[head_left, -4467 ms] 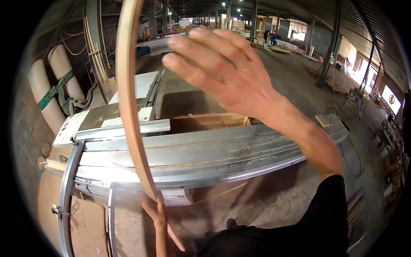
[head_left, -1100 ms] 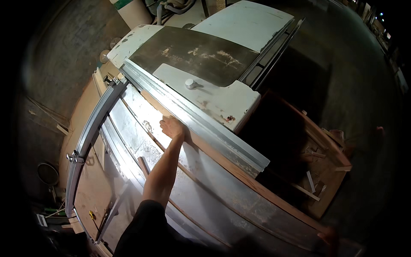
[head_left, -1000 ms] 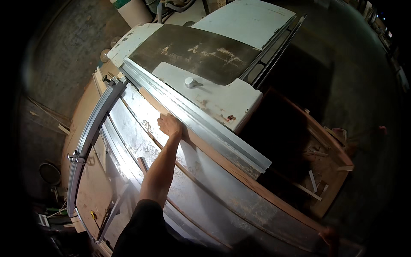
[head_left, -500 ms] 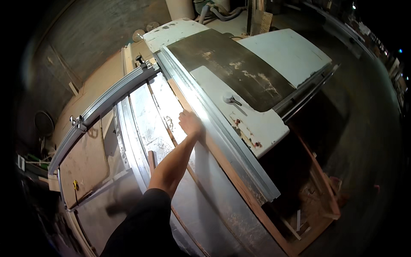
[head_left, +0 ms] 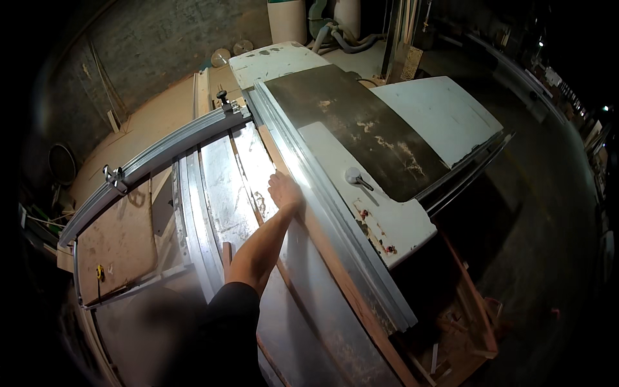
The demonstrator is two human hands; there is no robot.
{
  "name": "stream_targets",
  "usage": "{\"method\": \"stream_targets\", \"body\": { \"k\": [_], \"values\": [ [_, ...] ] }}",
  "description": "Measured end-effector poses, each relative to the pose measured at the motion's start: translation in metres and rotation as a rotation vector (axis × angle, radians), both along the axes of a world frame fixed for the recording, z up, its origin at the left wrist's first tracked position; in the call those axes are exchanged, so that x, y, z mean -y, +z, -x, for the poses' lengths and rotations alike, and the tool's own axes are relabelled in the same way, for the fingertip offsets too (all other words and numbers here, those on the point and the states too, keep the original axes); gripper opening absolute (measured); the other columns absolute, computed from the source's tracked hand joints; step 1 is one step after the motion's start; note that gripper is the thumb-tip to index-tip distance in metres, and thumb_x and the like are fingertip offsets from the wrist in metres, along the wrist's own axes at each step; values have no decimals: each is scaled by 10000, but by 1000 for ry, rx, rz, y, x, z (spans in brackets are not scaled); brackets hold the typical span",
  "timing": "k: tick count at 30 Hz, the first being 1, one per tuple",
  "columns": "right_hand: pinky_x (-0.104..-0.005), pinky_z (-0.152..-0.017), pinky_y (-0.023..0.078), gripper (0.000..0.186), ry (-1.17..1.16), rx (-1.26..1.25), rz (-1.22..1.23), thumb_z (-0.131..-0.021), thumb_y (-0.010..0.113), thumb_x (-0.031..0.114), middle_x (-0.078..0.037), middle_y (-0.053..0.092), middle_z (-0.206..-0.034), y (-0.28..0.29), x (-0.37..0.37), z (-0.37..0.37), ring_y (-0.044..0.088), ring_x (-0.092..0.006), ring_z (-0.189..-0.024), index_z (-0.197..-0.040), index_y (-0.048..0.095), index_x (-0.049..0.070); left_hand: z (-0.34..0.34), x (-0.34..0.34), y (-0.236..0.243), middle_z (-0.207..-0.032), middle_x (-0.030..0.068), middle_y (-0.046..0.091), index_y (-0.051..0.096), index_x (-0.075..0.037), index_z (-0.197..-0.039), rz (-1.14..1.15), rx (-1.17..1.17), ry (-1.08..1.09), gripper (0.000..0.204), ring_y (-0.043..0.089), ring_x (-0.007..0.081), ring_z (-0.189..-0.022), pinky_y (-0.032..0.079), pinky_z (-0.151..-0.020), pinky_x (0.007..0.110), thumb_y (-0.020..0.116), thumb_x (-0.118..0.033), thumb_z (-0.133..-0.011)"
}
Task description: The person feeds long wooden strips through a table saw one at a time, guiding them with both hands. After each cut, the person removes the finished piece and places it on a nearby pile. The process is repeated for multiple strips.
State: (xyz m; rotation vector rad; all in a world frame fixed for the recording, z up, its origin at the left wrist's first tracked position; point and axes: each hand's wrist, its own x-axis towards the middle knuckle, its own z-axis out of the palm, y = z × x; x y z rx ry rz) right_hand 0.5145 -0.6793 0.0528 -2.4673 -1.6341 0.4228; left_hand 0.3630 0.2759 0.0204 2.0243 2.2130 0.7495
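Observation:
My left hand (head_left: 285, 191) lies on a long, narrow wooden strip (head_left: 335, 261), its fingers curled closed at the strip's left edge. The thumb is hidden. The strip runs alongside a silver metal fence (head_left: 322, 197), over a worn metal saw table (head_left: 222, 187). Beside my forearm, the end of a short wooden piece (head_left: 227, 253) sticks up; the arm covers part of it. My right hand does not appear.
A curved-looking metal rail (head_left: 155, 145) with clamp-like stops crosses at the left. A yellow tape measure (head_left: 100, 272) lies on a brown board (head_left: 122, 248). Right of the fence is a white panel with a grey lever handle (head_left: 356, 177). Wood scraps (head_left: 445, 358) lie at lower right.
The view has shifted slightly, so more of the back wall shows. My left hand stays at the same part of the wooden strip, its fingers still curled.

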Motion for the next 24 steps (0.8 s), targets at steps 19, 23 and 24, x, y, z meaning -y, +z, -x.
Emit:
{"method": "stream_targets", "body": {
  "k": [19,23,24],
  "values": [
    [-455,-796,489,448,-695,-482,477,-949,546,485,-197,677,-962,48,-103,11,633,-335,-880,-1042,671,65,-12,40,-7,-1064,168,561,551,24,-1042,24,-26,22,257,546,321,-1021,440,-885,420,507,-203,-930],
    [-440,-784,480,471,-664,-613,403,-962,546,495,-162,656,-903,29,-90,6,606,-296,-853,-1024,659,42,-9,28,-5,-1062,165,566,560,18,-1039,36,17,34,237,545,317,-1028,434,-896,418,500,-180,-923],
    [-430,-781,479,477,-682,-676,343,-966,549,496,-153,649,-891,21,-84,5,600,-280,-849,-1024,655,35,-7,25,-5,-1062,165,567,561,16,-1038,47,11,27,232,545,316,-1027,434,-897,417,497,-175,-923]
  ]
}}
